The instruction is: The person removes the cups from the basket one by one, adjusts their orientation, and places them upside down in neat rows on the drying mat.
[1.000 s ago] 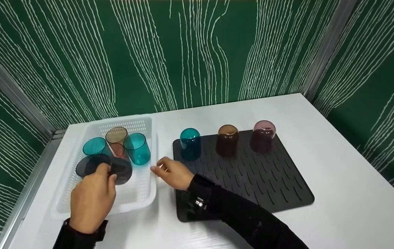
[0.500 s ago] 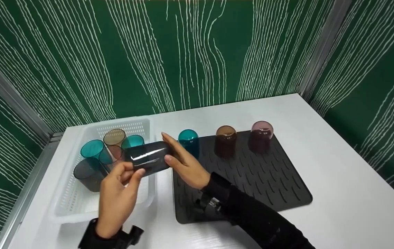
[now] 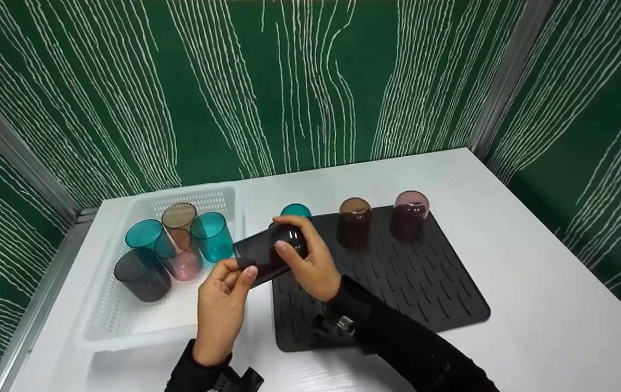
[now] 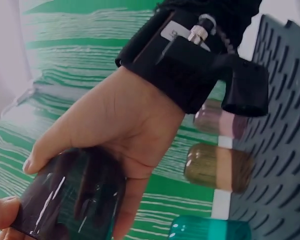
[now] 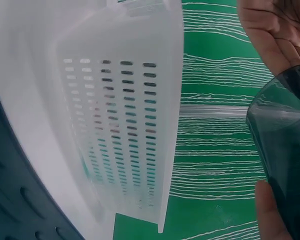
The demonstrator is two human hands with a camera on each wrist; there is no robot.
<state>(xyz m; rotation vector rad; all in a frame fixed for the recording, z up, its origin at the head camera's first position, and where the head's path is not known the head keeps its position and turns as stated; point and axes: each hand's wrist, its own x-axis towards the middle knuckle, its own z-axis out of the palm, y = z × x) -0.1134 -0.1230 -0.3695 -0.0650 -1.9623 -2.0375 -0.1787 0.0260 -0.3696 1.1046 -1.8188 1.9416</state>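
A dark grey see-through cup point(image 3: 260, 251) is held tilted between both hands, its rounded base toward the right. My left hand point(image 3: 220, 313) pinches it near the rim with thumb and curled fingers. The right hand point(image 3: 313, 267) grips the base end, thumb on the near side and fingers over the far side. In the left wrist view the cup point(image 4: 75, 195) lies against the right palm point(image 4: 125, 115). The cup point(image 5: 285, 145) also shows in the right wrist view, at the right edge. Below the right hand is a black ridged mat point(image 3: 414, 288).
Upside-down cups stand along the mat's far edge: teal point(image 3: 295, 210), brown point(image 3: 354, 223) and pink point(image 3: 410, 215). The teal one is partly hidden by the right hand. At left, a white slotted basket point(image 3: 98, 326) holds several upright cups, including a grey cup point(image 3: 144, 277).
The left hand has lifted the grey cup out of the basket and carried it right, over the mat's left edge. The right hand has come to it and now grips its base.
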